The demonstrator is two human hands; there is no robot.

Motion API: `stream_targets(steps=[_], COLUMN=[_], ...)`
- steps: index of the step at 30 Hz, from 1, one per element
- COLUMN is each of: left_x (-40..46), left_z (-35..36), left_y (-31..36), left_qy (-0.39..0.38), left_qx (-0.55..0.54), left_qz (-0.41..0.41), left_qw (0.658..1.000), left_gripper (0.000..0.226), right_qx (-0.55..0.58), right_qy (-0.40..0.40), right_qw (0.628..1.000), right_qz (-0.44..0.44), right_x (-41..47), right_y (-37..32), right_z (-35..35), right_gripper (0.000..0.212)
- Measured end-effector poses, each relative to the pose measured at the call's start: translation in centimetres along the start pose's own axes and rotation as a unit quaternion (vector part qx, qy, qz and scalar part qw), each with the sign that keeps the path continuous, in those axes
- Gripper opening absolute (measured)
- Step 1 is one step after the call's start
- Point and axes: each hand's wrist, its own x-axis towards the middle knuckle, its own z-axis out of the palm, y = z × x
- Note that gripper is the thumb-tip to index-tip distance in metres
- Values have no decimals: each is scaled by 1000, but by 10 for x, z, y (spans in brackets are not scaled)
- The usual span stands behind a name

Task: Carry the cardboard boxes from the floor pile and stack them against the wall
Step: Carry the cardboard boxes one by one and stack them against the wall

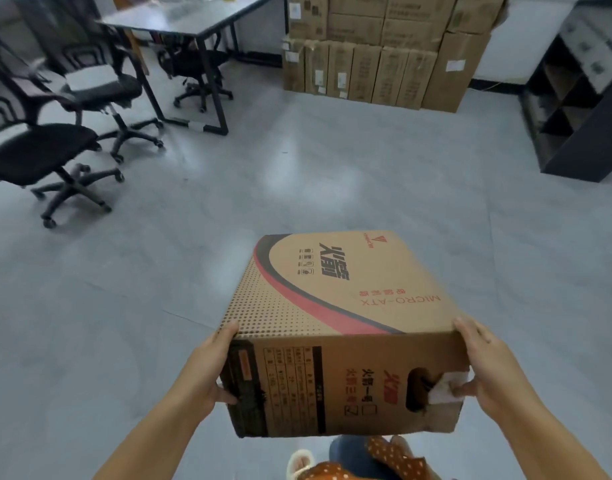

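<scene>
I carry a printed cardboard box (pixel 342 306) in front of me, above the grey floor, its red and black swoosh face up. My left hand (pixel 214 368) grips its near left corner, fingers along the side and thumb on the near face. My right hand (pixel 484 365) grips the near right corner, thumb beside the torn handle hole with white padding showing. Far ahead, a stack of cardboard boxes (pixel 384 46) stands against the wall.
Three black office chairs (pixel 55 157) and a dark-legged desk (pixel 190 19) stand at the left. A dark cubby shelf (pixel 574 109) stands at the right. Grey floor (pixel 315 174) stretches between me and the stack. My feet show at the bottom edge.
</scene>
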Motion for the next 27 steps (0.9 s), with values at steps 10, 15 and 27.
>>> stream_targets(steps=[10,15,27], left_x=[139,202,368], left_z=[47,84,169], left_y=[131,219,390], left_qy=[34,42,25], left_qx=[-25,-39,-29], left_qz=[2,14,13], left_qw=[999,998,999], left_gripper=[34,32,28], right_qx=[-26,-29,-12], right_qy=[-49,-68,-36], right_qw=[998,997,999], right_qz=[-36,-39,-15], right_x=[180,270,442], right_y=[-117,-198,-328], right_z=[82,106,151], right_gripper=[13,15,30])
